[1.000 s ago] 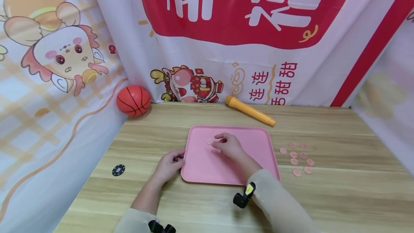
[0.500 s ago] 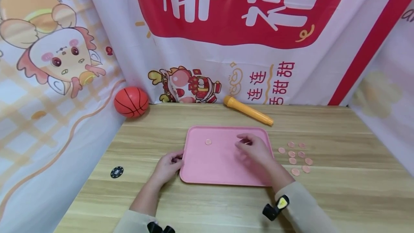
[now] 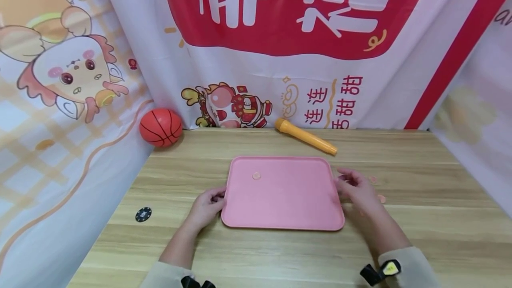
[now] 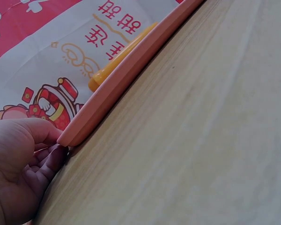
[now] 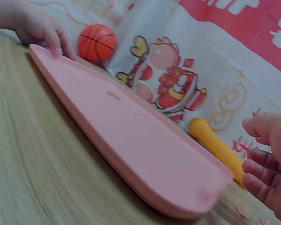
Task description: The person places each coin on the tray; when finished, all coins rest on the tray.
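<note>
A pink rectangular tray (image 3: 284, 201) lies on the wooden table. My left hand (image 3: 205, 210) holds its left edge; in the left wrist view the thumb and fingers (image 4: 49, 161) of that hand pinch the rim. One small pinkish round disc (image 3: 256, 176) lies on the tray, toward its upper left. Just over the tray's right edge hovers my right hand (image 3: 358, 190), its fingers loosely bent. Nothing shows between thumb and fingers in the right wrist view. More such discs (image 3: 382, 198) lie on the table to the right, partly hidden behind this hand.
A yellow-orange toy microphone (image 3: 306, 136) lies behind the tray. At the back left corner sits a red toy basketball (image 3: 161, 127), and a black poker chip (image 3: 143, 214) is on the table's left side. Printed cloth (image 3: 344, 70) encloses the table at the back and sides.
My right hand has moved away from the disc on the tray, rightward across to the tray's right edge. The left hand stays at the left edge.
</note>
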Motion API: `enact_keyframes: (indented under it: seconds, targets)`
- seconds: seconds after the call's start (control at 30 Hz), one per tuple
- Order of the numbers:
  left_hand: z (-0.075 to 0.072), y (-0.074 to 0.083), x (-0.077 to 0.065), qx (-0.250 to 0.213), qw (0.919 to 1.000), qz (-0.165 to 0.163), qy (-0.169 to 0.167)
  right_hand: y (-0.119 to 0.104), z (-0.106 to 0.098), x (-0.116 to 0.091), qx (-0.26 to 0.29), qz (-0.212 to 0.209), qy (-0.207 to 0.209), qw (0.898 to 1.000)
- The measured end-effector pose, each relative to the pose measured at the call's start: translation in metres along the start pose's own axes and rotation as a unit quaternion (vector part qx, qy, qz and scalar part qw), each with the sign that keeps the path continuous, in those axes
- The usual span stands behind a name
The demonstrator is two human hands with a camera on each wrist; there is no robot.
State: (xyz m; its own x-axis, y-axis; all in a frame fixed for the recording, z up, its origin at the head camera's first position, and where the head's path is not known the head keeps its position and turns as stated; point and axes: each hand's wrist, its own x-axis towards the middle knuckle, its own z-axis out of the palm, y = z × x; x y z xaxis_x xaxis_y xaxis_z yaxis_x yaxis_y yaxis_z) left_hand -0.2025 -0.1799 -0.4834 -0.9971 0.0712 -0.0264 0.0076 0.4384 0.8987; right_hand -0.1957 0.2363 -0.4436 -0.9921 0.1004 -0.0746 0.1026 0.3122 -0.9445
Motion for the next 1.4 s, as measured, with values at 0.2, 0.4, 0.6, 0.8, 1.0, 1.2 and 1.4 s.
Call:
enact_keyframes:
  seconds: [0.2,0.4,0.6,0.8,1.0,1.2,1.4]
  targets:
    - [0.0,0.0,-0.002,0.002,1.0,0.001,0.002,0.014,-0.036,-0.009,0.047,0.064,0.008,0.997]
    - [-0.001,0.0,-0.003,0.004,1.0,0.006,0.003,0.032,-0.064,-0.015,-0.029,0.084,0.02,0.996]
    - [0.001,0.001,-0.002,0.015,0.9999,0.005,0.004,0.049,-0.084,-0.016,-0.145,0.059,0.008,0.988]
    - [0.003,0.0,-0.002,0.028,0.9996,0.008,0.006,0.057,-0.095,-0.016,-0.246,0.05,0.002,0.968]
    - [0.003,0.002,-0.001,0.029,0.9995,0.009,0.006,0.058,-0.098,-0.015,-0.277,0.047,0.006,0.96]
    - [0.003,0.002,-0.001,0.025,0.9996,0.008,0.008,0.058,-0.099,-0.012,-0.305,0.035,0.014,0.952]
    - [0.003,0.002,0.0,0.024,0.9997,0.004,0.006,0.057,-0.1,-0.011,-0.313,0.041,0.017,0.949]
